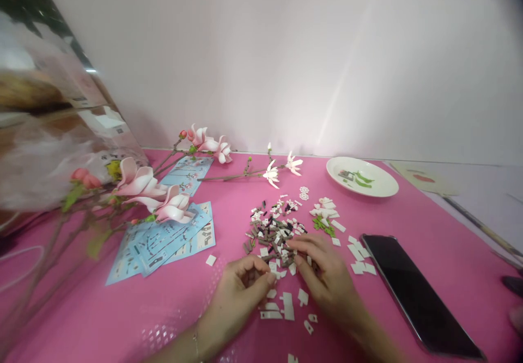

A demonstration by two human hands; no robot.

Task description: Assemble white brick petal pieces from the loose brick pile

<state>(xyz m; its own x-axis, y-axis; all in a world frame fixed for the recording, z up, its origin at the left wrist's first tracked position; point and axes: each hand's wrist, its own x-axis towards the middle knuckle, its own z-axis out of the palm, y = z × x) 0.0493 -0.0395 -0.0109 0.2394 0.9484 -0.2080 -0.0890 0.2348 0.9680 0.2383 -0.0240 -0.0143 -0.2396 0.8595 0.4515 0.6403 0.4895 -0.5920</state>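
A loose pile of small white, grey and black building-block pieces (267, 237) lies in the middle of the pink table. At its near left edge is my left hand (241, 292), fingers curled and thumb meeting the forefinger. Whatever is in that pinch, if anything, is hidden. My right hand (324, 273) reaches into the pile's right side, forefinger and thumb apart and touching pieces. Between and below the hands lie several flat white pieces (288, 306). White petal-like pieces (324, 210) and green leaf pieces (324, 225) are grouped just beyond the right hand.
A dark phone (417, 292) lies at right, beside white tiles (358, 254). A white plate (368, 189) holding green pieces stands farther back. Pink block-built flowers (141, 180) rest over blue instruction sheets (163, 248) at left. A white-flowered stem (232, 177) lies near the wall.
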